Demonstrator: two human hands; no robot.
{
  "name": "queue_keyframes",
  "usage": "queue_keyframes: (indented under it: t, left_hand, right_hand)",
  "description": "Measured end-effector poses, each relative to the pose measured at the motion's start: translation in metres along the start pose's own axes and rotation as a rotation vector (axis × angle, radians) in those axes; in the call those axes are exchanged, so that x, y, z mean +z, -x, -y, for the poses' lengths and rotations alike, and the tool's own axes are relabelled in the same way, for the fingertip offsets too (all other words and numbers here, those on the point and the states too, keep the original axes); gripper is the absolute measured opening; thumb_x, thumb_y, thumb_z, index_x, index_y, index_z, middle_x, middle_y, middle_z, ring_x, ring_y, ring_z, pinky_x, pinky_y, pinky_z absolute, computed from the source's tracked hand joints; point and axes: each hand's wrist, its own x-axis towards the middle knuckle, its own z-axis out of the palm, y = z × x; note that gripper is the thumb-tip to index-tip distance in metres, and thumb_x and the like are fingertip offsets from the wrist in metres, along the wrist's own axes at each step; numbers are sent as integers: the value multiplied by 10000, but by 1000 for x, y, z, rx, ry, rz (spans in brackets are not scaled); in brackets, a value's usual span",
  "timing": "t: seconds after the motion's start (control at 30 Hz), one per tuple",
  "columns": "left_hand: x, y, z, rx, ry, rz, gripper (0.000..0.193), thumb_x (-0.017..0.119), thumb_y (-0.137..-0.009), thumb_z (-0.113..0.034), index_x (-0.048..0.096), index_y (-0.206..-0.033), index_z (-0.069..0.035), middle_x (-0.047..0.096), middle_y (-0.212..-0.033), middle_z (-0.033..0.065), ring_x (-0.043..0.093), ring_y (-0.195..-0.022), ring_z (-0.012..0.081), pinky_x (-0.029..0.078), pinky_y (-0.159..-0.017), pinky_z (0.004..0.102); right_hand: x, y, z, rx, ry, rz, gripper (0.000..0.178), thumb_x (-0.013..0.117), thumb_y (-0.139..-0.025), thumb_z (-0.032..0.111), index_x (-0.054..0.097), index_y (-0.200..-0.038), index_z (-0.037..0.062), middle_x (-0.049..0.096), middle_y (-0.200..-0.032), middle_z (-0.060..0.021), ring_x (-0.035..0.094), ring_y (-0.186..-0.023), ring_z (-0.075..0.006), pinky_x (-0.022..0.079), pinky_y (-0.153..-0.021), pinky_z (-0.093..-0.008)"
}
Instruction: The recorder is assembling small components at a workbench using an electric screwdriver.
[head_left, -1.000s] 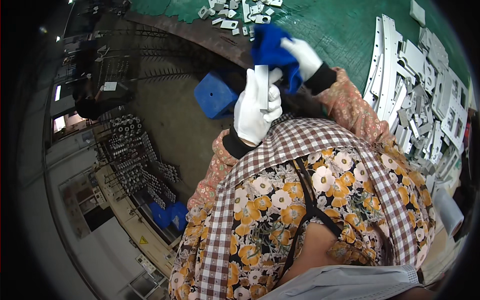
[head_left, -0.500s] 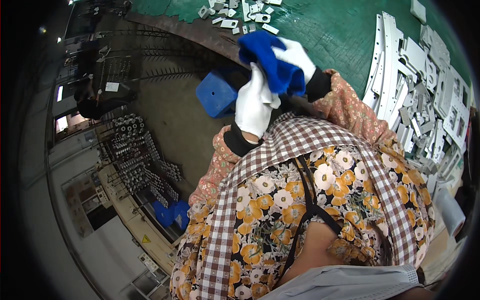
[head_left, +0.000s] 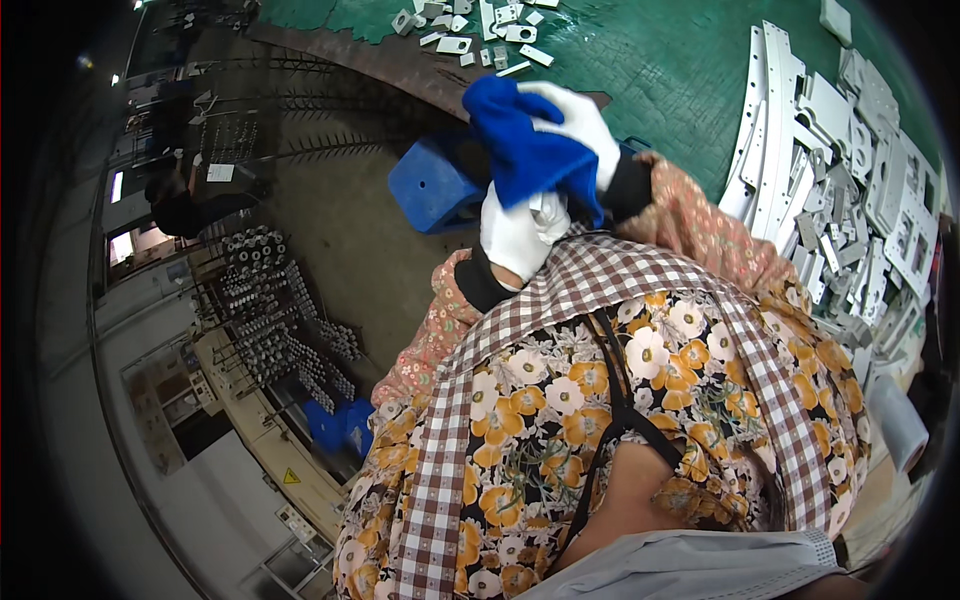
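My right hand (head_left: 578, 122), in a white glove, grips a blue cloth (head_left: 535, 150) from above, its fingers bent into the fabric. The cloth hangs down over the fingers of my left hand (head_left: 515, 238), also white-gloved, close to my apron. Those left fingers are curled, and the cloth's lower edge hides their tips. Something pale shows at the curled fingers, too unclear to tell from the glove. Both hands are in front of my waist, just short of the edge of the green table (head_left: 660, 70).
Several small pale metal parts (head_left: 520, 33) lie on the far side of the table. Long perforated strips (head_left: 770, 130) and a heap of metal plates (head_left: 860, 210) cover its right side. A blue stool (head_left: 430, 190) stands left of my hands. Racks of parts (head_left: 285, 310) are farther left.
The blue cloth and my right hand have come slightly left and nearer to me. My left hand has dropped a little, and the cloth now covers more of its fingers.
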Motion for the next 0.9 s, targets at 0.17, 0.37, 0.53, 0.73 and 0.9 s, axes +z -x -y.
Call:
queue_keyframes:
  t: [0.17, 0.37, 0.53, 0.73, 0.9]
  left_hand:
    - [24, 4, -28, -163, 290, 288, 477, 258, -999, -376, 430, -1287, -37, 243, -475, -24, 250, -426, 90, 256, -398, 220]
    - [-50, 14, -31, 6, 501, 327, 575, 379, -937, -507, 507, -1203, -14, 268, -496, -31, 276, -459, 80, 271, -414, 210]
    - [-78, 22, -41, 97, 555, -2, 424, 376, -972, -347, 523, -1154, 7, 317, -526, -22, 315, -476, 89, 289, -429, 214]
    - [-153, 40, -39, 200, 555, 357, 414, 396, -965, -331, 521, -1120, 32, 360, -583, -16, 360, -530, 89, 340, -498, 233]
    - [-158, 36, -34, 445, 624, -40, 413, 418, -945, -365, 577, -1028, 7, 552, -760, 65, 535, -750, 206, 450, -735, 359]
  right_hand:
    - [-96, -40, -2, 18, 663, -290, 587, 683, -723, 297, 491, -1186, -7, 552, -1129, -223, 531, -1049, -339, 430, -906, -383]
    - [-117, 32, -8, 378, 1214, 97, 426, 666, -714, 345, 574, -989, 32, 633, -888, -196, 612, -836, -376, 488, -755, -454]
    - [-75, 112, -54, 654, 1188, 127, 366, 682, -689, 269, 580, -933, 18, 632, -879, -233, 609, -865, -386, 485, -748, -452]
    - [-56, 111, -17, 824, 502, 322, 379, 722, -749, 177, 566, -1066, 39, 600, -806, -25, 534, -723, -112, 423, -675, -278]
    - [-34, 85, 22, 187, 454, 550, 546, 656, -815, 300, 450, -1266, 73, 617, -929, -173, 604, -859, -313, 457, -760, -383]
